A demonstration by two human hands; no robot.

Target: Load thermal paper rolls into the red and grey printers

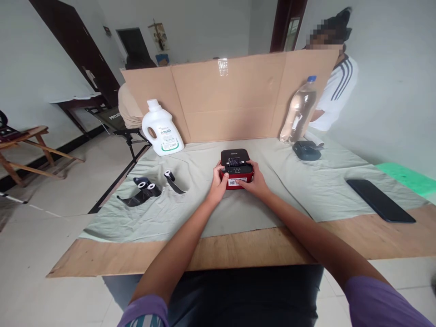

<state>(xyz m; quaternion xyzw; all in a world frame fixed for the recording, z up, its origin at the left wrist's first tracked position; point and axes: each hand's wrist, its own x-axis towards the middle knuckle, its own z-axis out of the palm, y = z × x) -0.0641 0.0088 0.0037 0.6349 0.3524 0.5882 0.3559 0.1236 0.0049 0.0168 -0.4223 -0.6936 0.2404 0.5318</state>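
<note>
In the middle of the cloth sits a small label printer point(235, 156), black on top with a red front and a white sticker. My left hand point(218, 181) grips its left side, the thumb on the front edge. My right hand point(257, 180) is closed round the right side, its thumb against the sticker. A dark piece shows at the slot on the printer's top. To the left lie ribbon rolls: one roll point(169, 175) trails a black strip, and a cluster of rolls point(147, 190) lies nearer the table's left edge.
Behind, a cardboard sheet point(225, 104) stands upright, with a white detergent jug point(162, 129) and a clear bottle point(299, 111) before it. Right of the printer are a dark device point(306, 150) and a black phone-like slab point(379, 200). Two people point(335, 95) sit behind the cardboard.
</note>
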